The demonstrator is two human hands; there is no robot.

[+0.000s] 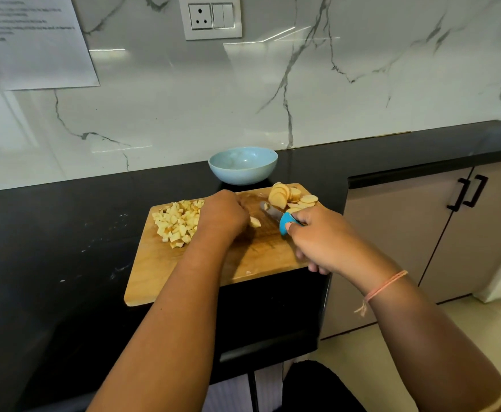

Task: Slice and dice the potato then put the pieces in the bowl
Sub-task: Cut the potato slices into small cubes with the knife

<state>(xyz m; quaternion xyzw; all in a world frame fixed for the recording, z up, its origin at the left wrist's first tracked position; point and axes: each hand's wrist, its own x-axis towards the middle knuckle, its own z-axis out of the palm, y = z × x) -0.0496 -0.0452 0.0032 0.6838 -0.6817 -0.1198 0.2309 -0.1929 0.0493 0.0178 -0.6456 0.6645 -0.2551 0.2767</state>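
Potato piece [254,223] touching curled left fingers [242,216], grip unclear, right fingers [301,216] clamped on knife [283,225]

black stone counter [65,233], glossy, running along a marble-pattern wall [184,108] and turning a corner at right. directly on it: one wooden cutting board [148,278], flat, near the front edge; one pale blue bowl [243,173], upright, just behind the board, contact undetermined. white specks [115,218] left of board.
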